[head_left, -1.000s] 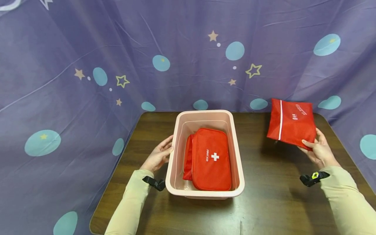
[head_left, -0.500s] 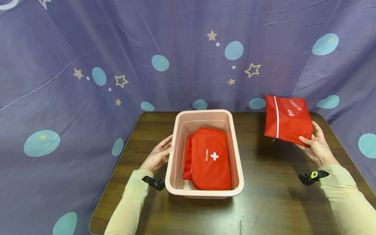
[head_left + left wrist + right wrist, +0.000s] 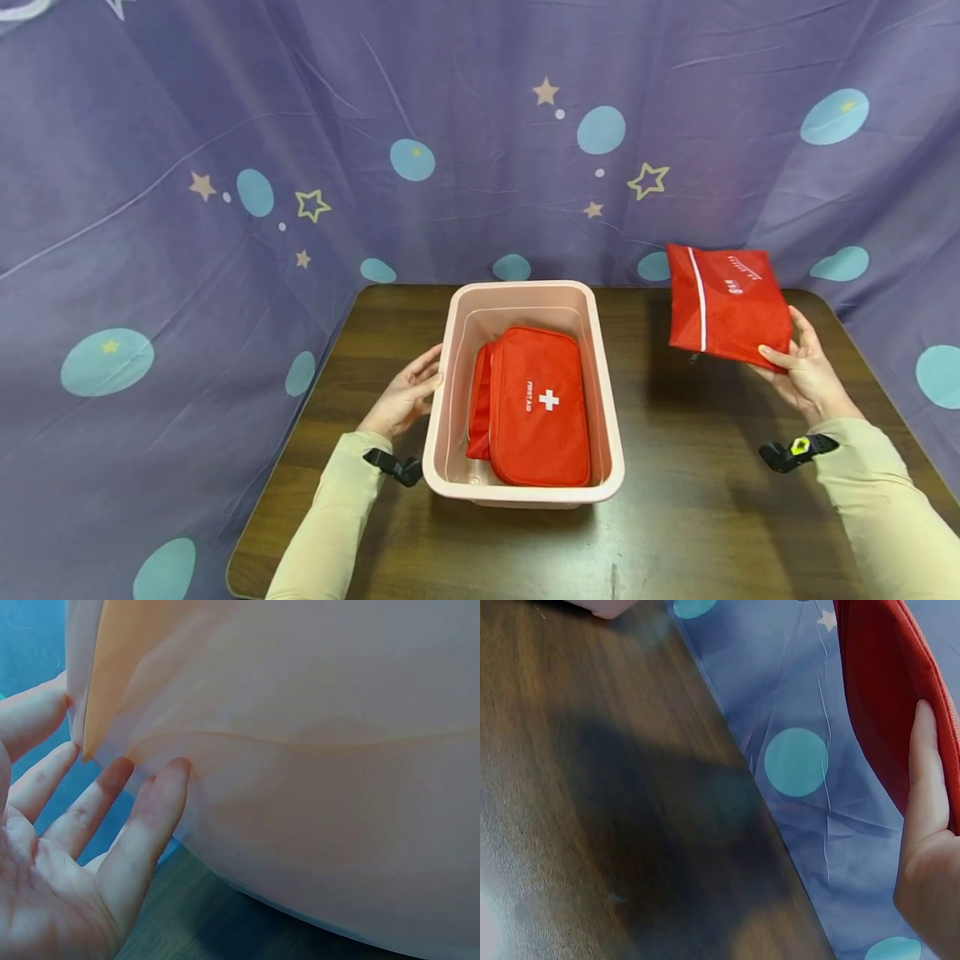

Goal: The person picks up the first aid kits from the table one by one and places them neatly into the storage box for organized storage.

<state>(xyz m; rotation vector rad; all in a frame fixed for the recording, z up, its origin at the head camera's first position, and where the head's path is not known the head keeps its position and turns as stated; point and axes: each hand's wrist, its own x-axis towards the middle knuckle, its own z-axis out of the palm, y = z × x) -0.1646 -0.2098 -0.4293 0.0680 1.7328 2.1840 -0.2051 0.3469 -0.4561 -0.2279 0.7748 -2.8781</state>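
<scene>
A pale pink plastic bin (image 3: 523, 493) stands on the table. Inside, a red first aid pouch (image 3: 542, 446) with a white cross lies over another red item (image 3: 480, 408), mostly covered. My left hand (image 3: 405, 398) touches the bin's left side near the rim; in the left wrist view its extended, spread fingers (image 3: 154, 817) meet the outer wall. My right hand (image 3: 802, 367) pinches a red zip pouch (image 3: 723, 312) by its near right corner, thumb on top, holding it tilted above the table at the back right. The right wrist view shows this pouch (image 3: 889, 697) from its edge.
The dark wooden table (image 3: 697, 517) has rounded corners. A purple curtain (image 3: 480, 133) with stars and blue ovals hangs behind it and along its left side. Black straps (image 3: 798, 452) with small cameras sit on both wrists.
My right hand has carried the red zip pouch leftward and slightly up, turning it a little. The left hand, the bin and its contents stay where they were.
</scene>
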